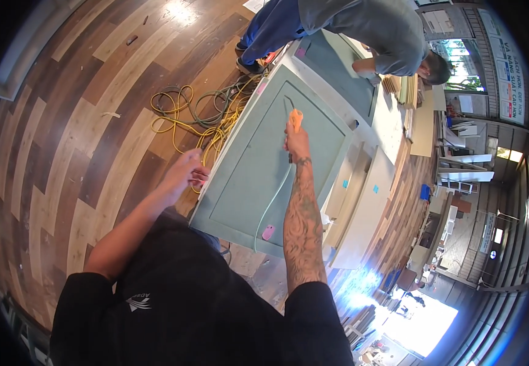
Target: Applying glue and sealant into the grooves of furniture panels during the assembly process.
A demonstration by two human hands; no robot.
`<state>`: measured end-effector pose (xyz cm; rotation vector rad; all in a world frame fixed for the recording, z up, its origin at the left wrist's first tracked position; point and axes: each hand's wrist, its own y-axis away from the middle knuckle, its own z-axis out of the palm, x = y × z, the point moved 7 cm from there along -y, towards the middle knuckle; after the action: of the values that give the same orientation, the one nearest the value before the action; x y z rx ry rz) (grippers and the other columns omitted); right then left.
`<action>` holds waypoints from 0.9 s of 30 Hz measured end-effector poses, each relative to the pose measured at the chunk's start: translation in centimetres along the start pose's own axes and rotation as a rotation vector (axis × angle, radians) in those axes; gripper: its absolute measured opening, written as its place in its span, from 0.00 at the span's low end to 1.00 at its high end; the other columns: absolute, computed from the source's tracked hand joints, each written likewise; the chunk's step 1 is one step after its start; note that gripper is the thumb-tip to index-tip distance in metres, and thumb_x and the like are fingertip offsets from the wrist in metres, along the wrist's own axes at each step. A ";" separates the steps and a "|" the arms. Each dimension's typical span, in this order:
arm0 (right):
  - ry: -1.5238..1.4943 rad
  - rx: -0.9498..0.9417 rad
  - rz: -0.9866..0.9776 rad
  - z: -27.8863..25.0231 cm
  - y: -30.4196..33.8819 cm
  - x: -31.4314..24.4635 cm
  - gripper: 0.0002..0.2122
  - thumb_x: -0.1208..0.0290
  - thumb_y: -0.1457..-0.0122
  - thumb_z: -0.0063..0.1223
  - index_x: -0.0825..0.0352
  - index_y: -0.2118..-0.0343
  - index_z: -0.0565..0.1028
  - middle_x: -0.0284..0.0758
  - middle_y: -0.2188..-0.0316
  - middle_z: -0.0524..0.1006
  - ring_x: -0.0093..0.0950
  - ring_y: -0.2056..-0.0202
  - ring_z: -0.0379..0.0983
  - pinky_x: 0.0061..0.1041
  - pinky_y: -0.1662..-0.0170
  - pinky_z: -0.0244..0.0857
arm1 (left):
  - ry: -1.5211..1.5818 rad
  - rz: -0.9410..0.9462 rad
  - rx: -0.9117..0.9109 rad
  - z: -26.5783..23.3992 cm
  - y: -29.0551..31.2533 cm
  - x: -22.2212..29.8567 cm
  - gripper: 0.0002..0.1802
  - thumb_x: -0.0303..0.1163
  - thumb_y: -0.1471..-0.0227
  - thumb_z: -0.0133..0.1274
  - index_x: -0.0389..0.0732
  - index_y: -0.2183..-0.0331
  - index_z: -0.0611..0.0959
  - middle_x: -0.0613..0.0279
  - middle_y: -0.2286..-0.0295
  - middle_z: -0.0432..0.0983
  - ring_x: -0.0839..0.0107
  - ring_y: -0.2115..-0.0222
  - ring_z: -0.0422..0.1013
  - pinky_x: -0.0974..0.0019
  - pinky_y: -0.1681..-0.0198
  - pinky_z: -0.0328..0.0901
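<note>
A grey-green panel (240, 177) with a raised border lies flat in front of me. Over its far part, my right hand (297, 144) is closed round an orange air blow gun (296, 119), whose thin dark nozzle points away from me. From the gun's lower end a pale hose (271, 203) runs back across the panel. My left hand (186, 171) hovers by the panel's left edge, fingers loosely bent and apart, with nothing visible in it. A small pink piece (268, 232) lies at the panel's near end.
Yellow and green hoses (185, 116) lie tangled on the wooden floor (87, 122) at left. Beyond my panel, a co-worker in a grey shirt (368, 27) bends over a second grey-green panel (331, 61). Pale boards (365, 198) stand to the right of mine.
</note>
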<state>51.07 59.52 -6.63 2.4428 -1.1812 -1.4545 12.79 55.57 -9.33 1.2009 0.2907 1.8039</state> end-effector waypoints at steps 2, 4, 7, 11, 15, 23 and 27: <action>-0.015 0.040 0.003 0.4 -2.3 -0.3 0.19 0.53 0.34 0.51 0.69 0.67 0.76 0.29 0.84 0.69 0.23 0.86 0.66 0.26 0.82 0.60 | 0.034 0.021 0.077 -2.6 0.3 0.7 0.29 0.46 0.30 0.42 0.47 0.34 0.61 0.56 0.61 0.79 0.70 0.63 0.76 0.66 0.59 0.69; -0.032 0.070 0.003 0.9 -3.4 -0.8 0.19 0.53 0.34 0.52 0.69 0.68 0.75 0.28 0.84 0.69 0.22 0.87 0.65 0.25 0.83 0.59 | 0.053 0.044 0.130 -4.5 1.4 1.6 0.30 0.47 0.30 0.41 0.46 0.33 0.60 0.56 0.61 0.78 0.69 0.63 0.76 0.66 0.59 0.69; 0.003 0.043 0.049 1.9 -3.7 -1.1 0.19 0.54 0.35 0.53 0.69 0.68 0.75 0.28 0.84 0.68 0.22 0.87 0.64 0.27 0.84 0.59 | 0.104 0.065 0.272 -7.7 2.3 1.7 0.31 0.50 0.30 0.41 0.46 0.33 0.61 0.57 0.61 0.78 0.69 0.63 0.75 0.64 0.55 0.68; -0.051 0.015 0.090 2.0 -3.8 -1.2 0.18 0.55 0.36 0.54 0.69 0.69 0.74 0.28 0.84 0.67 0.22 0.87 0.63 0.27 0.84 0.59 | 0.121 0.053 0.300 -9.1 1.9 1.5 0.31 0.51 0.30 0.41 0.47 0.33 0.62 0.58 0.60 0.78 0.68 0.62 0.75 0.63 0.54 0.68; -0.089 -0.078 0.148 2.1 -0.8 -0.4 0.17 0.55 0.35 0.54 0.68 0.70 0.74 0.27 0.84 0.66 0.21 0.87 0.61 0.25 0.83 0.57 | 0.050 0.048 0.295 -8.4 0.5 1.8 0.31 0.52 0.30 0.42 0.48 0.34 0.63 0.59 0.61 0.78 0.69 0.60 0.75 0.62 0.54 0.68; -0.075 -0.197 0.306 3.8 11.8 4.1 0.18 0.54 0.36 0.54 0.68 0.70 0.75 0.26 0.84 0.67 0.19 0.85 0.61 0.25 0.81 0.58 | -0.270 0.008 0.124 -4.6 -4.8 -0.5 0.31 0.46 0.32 0.49 0.49 0.34 0.63 0.59 0.52 0.75 0.73 0.58 0.73 0.68 0.56 0.66; -0.101 -0.224 0.343 5.1 14.7 5.1 0.19 0.54 0.35 0.54 0.68 0.71 0.75 0.26 0.85 0.66 0.19 0.85 0.62 0.26 0.81 0.58 | -0.383 -0.030 0.045 -1.8 -8.3 0.6 0.32 0.45 0.32 0.50 0.46 0.34 0.63 0.62 0.56 0.75 0.74 0.58 0.72 0.70 0.58 0.65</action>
<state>39.96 47.48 -7.12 1.9299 -1.2972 -1.5222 15.86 61.14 -15.04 1.5335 0.1275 1.5086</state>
